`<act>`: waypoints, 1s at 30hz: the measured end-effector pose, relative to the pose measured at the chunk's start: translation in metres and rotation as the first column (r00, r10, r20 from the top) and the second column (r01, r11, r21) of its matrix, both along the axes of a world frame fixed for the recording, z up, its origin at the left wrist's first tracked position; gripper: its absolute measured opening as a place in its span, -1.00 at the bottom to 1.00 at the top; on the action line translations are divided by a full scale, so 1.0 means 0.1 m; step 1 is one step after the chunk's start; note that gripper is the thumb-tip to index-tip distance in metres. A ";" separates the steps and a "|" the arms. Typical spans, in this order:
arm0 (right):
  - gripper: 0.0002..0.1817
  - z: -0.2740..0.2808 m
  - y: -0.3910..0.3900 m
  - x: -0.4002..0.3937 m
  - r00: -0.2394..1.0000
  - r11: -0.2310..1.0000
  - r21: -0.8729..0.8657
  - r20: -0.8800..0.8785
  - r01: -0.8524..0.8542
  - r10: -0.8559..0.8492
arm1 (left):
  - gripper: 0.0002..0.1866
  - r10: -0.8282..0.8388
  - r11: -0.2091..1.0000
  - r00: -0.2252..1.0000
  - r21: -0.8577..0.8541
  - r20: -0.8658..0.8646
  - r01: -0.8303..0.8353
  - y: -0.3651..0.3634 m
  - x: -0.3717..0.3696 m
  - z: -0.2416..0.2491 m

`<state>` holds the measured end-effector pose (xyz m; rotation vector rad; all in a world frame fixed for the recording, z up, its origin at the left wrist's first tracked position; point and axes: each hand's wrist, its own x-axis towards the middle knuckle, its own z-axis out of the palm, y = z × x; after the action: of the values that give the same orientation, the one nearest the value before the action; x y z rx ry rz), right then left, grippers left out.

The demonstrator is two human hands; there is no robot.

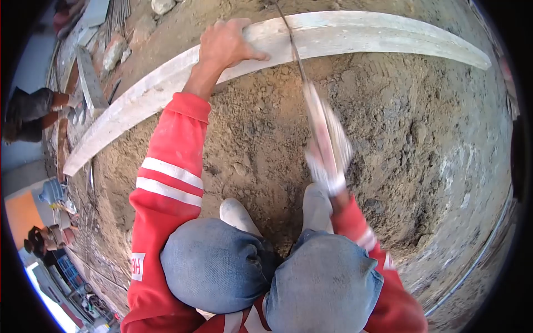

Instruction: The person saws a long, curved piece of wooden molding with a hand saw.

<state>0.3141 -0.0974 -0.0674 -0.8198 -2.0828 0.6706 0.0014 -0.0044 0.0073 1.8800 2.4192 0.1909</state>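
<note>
A long pale wooden beam (383, 40) lies across the dirt ground in front of me. My left hand (225, 44) rests on top of it left of the middle, its thumb stretched out along the wood and its other fingers over the far side. Blurred by motion, my right hand (327, 158) is wrapped round the handle of a handsaw (300, 64). The saw's thin dark blade crosses the beam to the right of my left hand. How deep the blade sits in the wood cannot be made out.
My knees (325, 286) and pale shoes (239, 215) are below the beam. At the left are a person's legs (55, 101), a short plank (90, 80) and stones (115, 51). Another person (53, 237) is at the lower left near a blue water jug (51, 191). A pipe (477, 261) runs along the right.
</note>
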 end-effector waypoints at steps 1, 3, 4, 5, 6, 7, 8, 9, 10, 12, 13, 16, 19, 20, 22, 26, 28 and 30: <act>-0.45 -0.10 0.31 -0.29 0.993 0.997 0.067 -0.118 0.027 -0.018 | 0.06 -0.017 1.000 1.000 0.008 -0.011 0.017 -0.01 0.02 0.02; -0.50 -0.05 0.75 -0.67 0.964 0.999 -0.004 -0.264 0.031 -0.031 | 0.03 0.003 1.000 1.000 -0.022 0.025 -0.003 0.00 0.01 0.04; -0.53 0.07 0.83 -0.72 0.958 0.999 -0.044 -0.285 0.018 -0.030 | 0.03 -0.004 1.000 1.000 -0.017 0.017 0.004 0.03 0.01 0.09; -0.51 0.19 0.84 -0.69 0.964 1.000 0.007 -0.266 0.012 -0.010 | 0.03 -0.021 0.999 0.999 -0.045 0.031 0.022 0.04 -0.01 0.11; -0.49 0.22 0.80 -0.62 0.972 0.999 0.043 -0.235 0.012 -0.002 | 0.02 -0.023 0.997 0.998 -0.071 0.053 0.027 0.03 -0.03 0.10; -0.46 0.19 0.63 -0.48 0.985 0.997 0.075 -0.170 0.016 -0.003 | 0.02 -0.004 0.997 0.998 -0.083 0.059 0.008 -0.02 -0.05 0.06; -0.43 0.14 0.43 -0.31 0.996 0.996 0.081 -0.089 0.024 -0.017 | 0.01 -0.034 0.999 0.998 -0.008 0.051 0.034 -0.03 -0.07 0.01; -0.40 0.13 0.16 -0.10 0.999 0.998 0.050 0.020 0.031 -0.032 | 0.00 -0.062 0.995 0.997 0.075 0.038 0.059 -0.01 -0.11 -0.03; -0.37 0.16 -0.11 0.12 0.988 0.999 0.003 0.152 0.038 -0.038 | 0.00 -0.044 0.996 0.998 0.076 0.044 0.041 0.02 -0.15 -0.05; -0.29 0.19 -0.50 0.47 0.989 0.991 -0.137 0.144 0.003 0.017 | 0.03 -0.049 0.997 0.998 0.060 0.041 0.046 0.08 -0.19 -0.06; -0.32 0.28 -0.48 0.48 0.982 0.993 -0.116 0.189 0.017 0.005 | 0.03 -0.052 0.997 0.998 0.051 0.039 0.049 0.07 -0.19 -0.09; -0.36 0.07 -0.02 0.08 0.997 0.993 -0.110 0.076 0.042 -0.034 | -0.01 -0.096 0.992 0.992 0.095 0.077 0.089 0.15 -0.18 -0.01; -0.31 -0.04 0.83 -0.73 0.969 0.998 0.067 -0.246 -0.001 0.017 | -0.10 -0.029 1.000 1.000 -0.004 0.003 0.029 0.04 -0.03 0.02; -0.33 0.03 0.86 -0.78 0.966 1.000 -0.010 -0.257 -0.013 0.010 | -0.10 -0.031 1.000 1.000 -0.003 -0.003 0.031 0.04 -0.03 0.05; -0.34 0.12 0.87 -0.73 0.973 0.994 0.109 -0.229 0.022 0.003 | -0.06 -0.048 0.998 0.998 -0.044 0.034 0.049 0.02 -0.04 0.09; -0.23 0.04 -0.04 0.12 0.999 1.000 -0.005 0.042 -0.013 0.013 | -0.01 -0.052 0.994 0.998 0.094 0.030 0.049 0.04 -0.20 -0.11; -0.19 0.34 -0.45 0.54 0.988 0.977 -0.188 0.102 -0.097 0.118 | 0.03 -0.087 0.996 0.994 0.012 0.063 0.087 0.13 -0.24 -0.05; -0.20 0.08 -0.51 0.67 0.984 0.980 -0.192 0.153 -0.059 0.089 | 0.04 -0.055 0.998 0.997 0.008 0.052 0.054 0.10 -0.18 -0.09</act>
<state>0.3814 -0.1484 -0.0594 -0.9309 -2.2291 0.8772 -0.0164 0.0052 -0.0013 1.9160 2.3336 0.2414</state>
